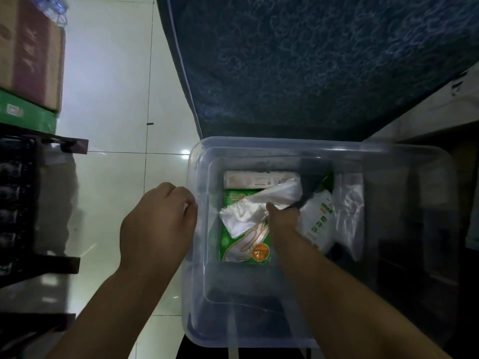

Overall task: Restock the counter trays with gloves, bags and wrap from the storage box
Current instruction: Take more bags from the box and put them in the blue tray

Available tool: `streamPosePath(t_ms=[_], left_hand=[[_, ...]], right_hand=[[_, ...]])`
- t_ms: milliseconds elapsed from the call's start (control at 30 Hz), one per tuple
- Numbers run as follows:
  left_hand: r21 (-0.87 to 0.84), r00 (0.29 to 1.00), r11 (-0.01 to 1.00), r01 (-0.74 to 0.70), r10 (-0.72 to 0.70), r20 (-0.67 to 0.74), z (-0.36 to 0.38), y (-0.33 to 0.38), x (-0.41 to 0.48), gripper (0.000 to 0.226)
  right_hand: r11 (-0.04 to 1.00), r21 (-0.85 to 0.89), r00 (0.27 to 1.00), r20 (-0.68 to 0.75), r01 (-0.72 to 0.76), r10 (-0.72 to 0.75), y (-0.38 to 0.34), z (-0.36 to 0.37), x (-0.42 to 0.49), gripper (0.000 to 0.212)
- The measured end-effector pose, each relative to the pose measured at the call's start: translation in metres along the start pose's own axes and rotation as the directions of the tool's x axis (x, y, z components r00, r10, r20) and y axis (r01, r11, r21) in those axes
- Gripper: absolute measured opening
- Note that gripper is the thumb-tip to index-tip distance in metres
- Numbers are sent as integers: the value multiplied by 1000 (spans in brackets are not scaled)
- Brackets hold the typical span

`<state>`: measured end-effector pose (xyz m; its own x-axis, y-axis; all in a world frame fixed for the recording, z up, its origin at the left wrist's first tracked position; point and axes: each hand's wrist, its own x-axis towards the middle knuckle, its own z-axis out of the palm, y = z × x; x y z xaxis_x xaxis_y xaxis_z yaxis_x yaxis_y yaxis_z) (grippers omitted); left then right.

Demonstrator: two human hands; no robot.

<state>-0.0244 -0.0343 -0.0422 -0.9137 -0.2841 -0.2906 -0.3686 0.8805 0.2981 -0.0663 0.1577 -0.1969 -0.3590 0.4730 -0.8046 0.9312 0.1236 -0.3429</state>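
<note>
Early stage: storage box [321, 154] at frame centre still stocked, no trays visible. Left hand [158, 226] grips the box rim; right hand [283, 218] clamps a dark bag roll [308, 187] inside.

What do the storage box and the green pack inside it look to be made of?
Storage box: translucent, slightly frosted plastic by the look; the floor and contents show through its walls, and the rim is smoothly rounded.
Green pack: probably thin glossy plastic film; its printed surface wrinkles and catches highlights. The contents cannot be told.
</note>
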Motion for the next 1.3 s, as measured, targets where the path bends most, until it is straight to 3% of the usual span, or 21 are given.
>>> streamPosePath(t_ms=[167,300,400,500,600,667,733,833,933,1033,1100,1167,1233,1300], left_hand=[[-2,1000,1000,21,-21,4,5,5,4,12],[10,1000,1000,11,-11,-12,8,13,-2,13],[16,998,999,-45,45,-31,11,26,-8,24],[-38,987,988,-150,152,46,16,42,-14,27],[-93,971,974,-204,214,108,25,60,-17,36],[-197,966,970,-142,179,185,33,71,-14,48],[-328,929,943,47,80,362,39,78,-7,54],[-341,855,925,165,38,516,45,84,0,34],[-300,880,941,154,8,475,50,88,-4,18],[-355,936,917,182,-51,348,53,89,-7,16],[-424,948,881,212,-80,307,53,88,-5,20],[-458,955,863,212,-84,284,55,86,-1,19],[-476,963,855,206,-89,255,58,86,3,10],[-479,967,856,196,-89,237,60,87,5,13]], right_hand=[[957,227,982,100,-181,162,2,-5,7,45],[868,445,969,200,-222,145,1,-11,2,32],[856,506,987,159,-102,23,-2,-26,-12,31],[854,519,992,92,28,-89,-5,-46,-38,18],[829,552,966,158,84,-203,-5,-69,-63,14],[826,550,927,234,124,-295,-5,-82,-76,15],[818,555,880,301,152,-368,-2,-91,-82,16],[824,549,847,363,142,-387,2,-99,-84,19],[861,484,878,330,158,-346,8,-102,-79,13],[869,399,932,83,293,-353,11,-117,-51,16],[904,129,910,-130,409,-393,13,-133,-21,6],[898,-226,870,-245,377,-427,17,-148,11,25],[783,-515,826,-226,348,-516,22,-153,40,41],[672,-671,807,-183,315,-561,24,-148,58,50]])
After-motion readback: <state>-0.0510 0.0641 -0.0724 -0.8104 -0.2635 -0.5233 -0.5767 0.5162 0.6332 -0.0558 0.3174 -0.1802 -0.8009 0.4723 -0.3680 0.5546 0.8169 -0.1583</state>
